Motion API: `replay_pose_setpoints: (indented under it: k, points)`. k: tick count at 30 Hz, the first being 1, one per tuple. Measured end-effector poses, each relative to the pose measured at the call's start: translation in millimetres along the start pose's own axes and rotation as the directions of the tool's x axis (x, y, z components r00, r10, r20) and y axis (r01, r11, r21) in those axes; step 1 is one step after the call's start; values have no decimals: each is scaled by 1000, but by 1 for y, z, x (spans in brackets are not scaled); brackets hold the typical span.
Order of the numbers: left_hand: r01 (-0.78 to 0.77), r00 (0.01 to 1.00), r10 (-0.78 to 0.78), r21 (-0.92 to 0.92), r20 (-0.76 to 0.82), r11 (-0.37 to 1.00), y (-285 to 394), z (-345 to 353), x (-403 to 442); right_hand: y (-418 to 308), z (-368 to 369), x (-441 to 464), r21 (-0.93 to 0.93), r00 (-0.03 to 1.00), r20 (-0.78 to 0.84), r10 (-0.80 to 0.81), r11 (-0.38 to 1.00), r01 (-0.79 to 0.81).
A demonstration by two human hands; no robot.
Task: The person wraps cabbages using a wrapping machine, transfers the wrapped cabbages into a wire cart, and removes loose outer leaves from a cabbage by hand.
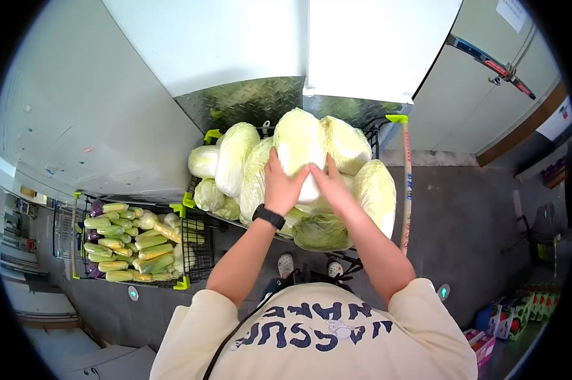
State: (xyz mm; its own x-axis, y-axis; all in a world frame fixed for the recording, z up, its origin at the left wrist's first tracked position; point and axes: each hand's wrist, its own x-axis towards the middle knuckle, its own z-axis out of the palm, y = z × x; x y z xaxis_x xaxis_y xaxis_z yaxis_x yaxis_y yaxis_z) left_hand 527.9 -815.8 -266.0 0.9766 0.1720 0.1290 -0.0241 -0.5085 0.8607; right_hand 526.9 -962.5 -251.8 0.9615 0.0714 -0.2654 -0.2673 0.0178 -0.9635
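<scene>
A wrapped napa cabbage [298, 140] sits at the top of a heap in a black wire cart with green corners. My left hand [282, 182], with a black watch on its wrist, holds the cabbage's left side. On the opposite side is my right hand [331, 183]; both thumbs come together over the near, white end. More wrapped napa cabbages surround it: a tall one [236, 158] at the left, another [345, 144] behind my right hand, and one [375, 197] at the right edge. A greener cabbage [322, 232] lies below my wrists. The cabbage's underside is hidden.
A second cart [196, 244] at the left carries packed corn [156, 252] and other vegetables. The loaded cart's pale handle bar [407, 190] runs along its right. White panels [381, 50] stand behind it. Colourful boxes [507, 316] are on the floor at lower right.
</scene>
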Motion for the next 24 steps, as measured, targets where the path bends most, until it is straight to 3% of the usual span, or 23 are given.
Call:
replay_pose_setpoints:
  k: [4,7,10,14,17,20,24]
  points:
    - [-51,992,65,-135,104,989,-14,-20,-31,-8,1,-41,-242,996,37,-78,967,84]
    - [-35,985,43,-51,166,998,-7,-28,-58,17,5,-52,-106,994,17,-110,988,111]
    - [28,986,-6,-123,169,992,-43,-14,-50,55,-2,-43,-406,992,-37,-122,909,97]
    - [28,975,6,-148,222,989,-49,-20,-50,69,4,-42,-356,985,-46,-167,924,140]
    - [-100,991,99,13,87,995,-46,-28,-56,61,13,-50,-527,908,-127,-399,803,279]
    - [-334,926,317,52,204,941,-47,-28,-61,66,16,-54,-635,877,24,-479,671,384]
    - [-325,924,316,8,217,946,-39,-28,-64,50,9,-71,-554,895,-37,-445,754,353]
